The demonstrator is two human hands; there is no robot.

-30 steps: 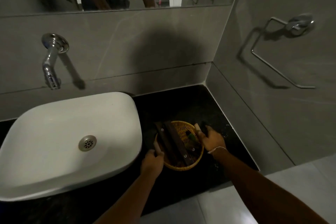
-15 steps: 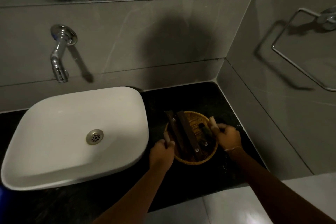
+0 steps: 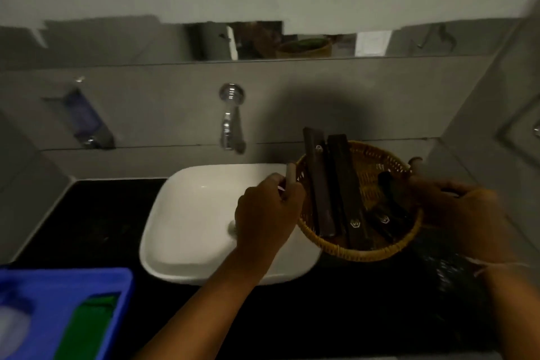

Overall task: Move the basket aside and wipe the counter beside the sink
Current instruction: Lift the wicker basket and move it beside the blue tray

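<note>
Lifted off the dark counter (image 3: pixel 365 316) where it sat half a second ago, the woven basket (image 3: pixel 359 251) now hangs in the air over the right edge of the white sink (image 3: pixel 198 213), and the whole view has swung left, bringing a blue bin (image 3: pixel 73 283) into the lower left corner. Both hands carry the basket: the left hand (image 3: pixel 267 215) is closed on its near-left rim, thumb upright against the weave, and the right hand (image 3: pixel 464 213) is clamped on the right rim, its fingers curled over the edge, though motion blur smears their outline. Two long dark flat boxes (image 3: pixel 336 184) lean side by side in the basket, their upper ends poking above the rim, each with a small pale emblem; one or two shorter dark packets (image 3: pixel 388 210) lie beside them, too dim and blurred to count for certain. One chrome tap (image 3: pixel 230 117) comes out of the grey tiled wall above the sink. One blurred blue-tinted fixture (image 3: pixel 83 118) is mounted on the wall to the left; what it is cannot be made out. The left hand hides most of the sink's drain. The blue bin is cut off by the frame; inside it a green thing (image 3: pixel 87 327) and a pale thing (image 3: pixel 13 330) show only partly. A mirror strip (image 3: pixel 263 41) above the tiles reflects the basket dimly.
</note>
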